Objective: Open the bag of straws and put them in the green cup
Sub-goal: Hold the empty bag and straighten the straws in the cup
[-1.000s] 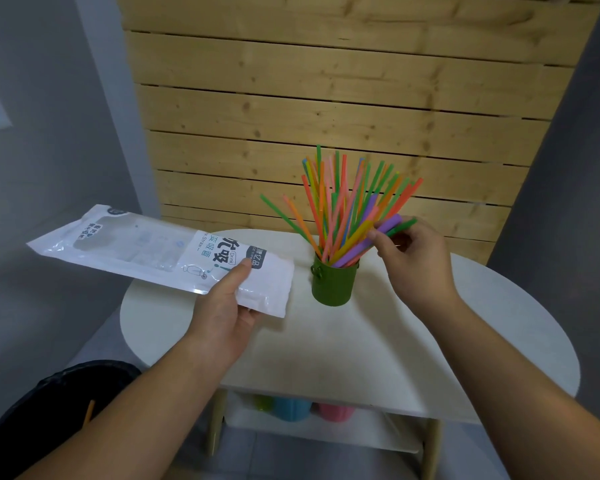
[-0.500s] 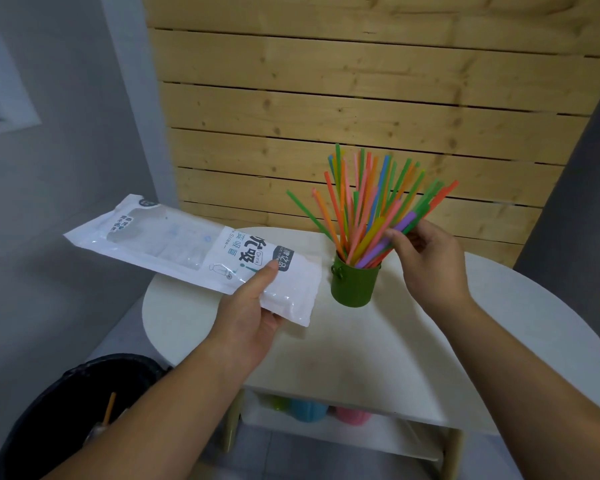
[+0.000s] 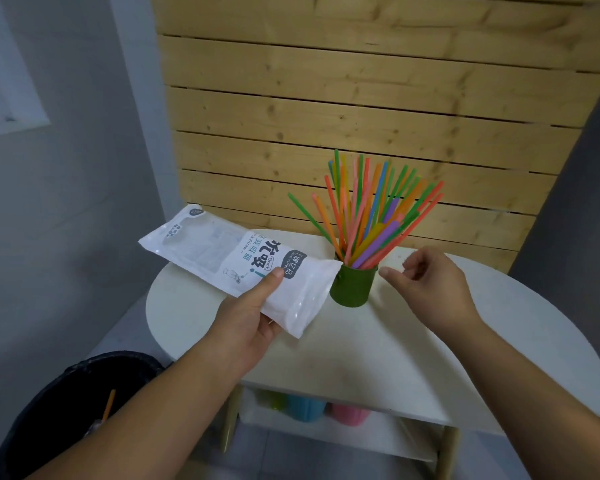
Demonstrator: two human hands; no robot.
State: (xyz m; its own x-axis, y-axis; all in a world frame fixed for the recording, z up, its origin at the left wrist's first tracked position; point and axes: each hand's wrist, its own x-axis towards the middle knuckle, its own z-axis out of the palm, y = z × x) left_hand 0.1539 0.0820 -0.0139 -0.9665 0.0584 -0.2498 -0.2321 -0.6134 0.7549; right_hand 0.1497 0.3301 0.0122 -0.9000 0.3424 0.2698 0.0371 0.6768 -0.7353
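- The straws (image 3: pixel 368 216) stand fanned out in the green cup (image 3: pixel 352 287), their lower ends inside it and their tips spread up and to the right. The cup sits upright near the back of the white worktop (image 3: pixel 378 348).
- A second ago the right hand (image 3: pixel 430 282) was at the rightmost straws, fingertips on them. It has now come away and hangs just right of the cup, touching neither cup nor straws, with its fingers loosely spread and nothing in them.
- The fan has kept its shape with the hand gone, so the straws look settled and in no need of holding.
- The bag (image 3: pixel 222 251) is held as before in the left hand (image 3: pixel 246 323), thumb pressed on the printed face and fingers underneath. It is above the left part of the worktop, with its near end close beside the cup.
- The bag lies flat, and no coloured straws show through its clear part, so I judge it emptied.
- By that reading the filling is done; what likely remains is getting rid of the bag.
- A black bin (image 3: pixel 49 410) stands on the floor at the left, under the left arm, with a thin orange stick in it, perhaps a straw.
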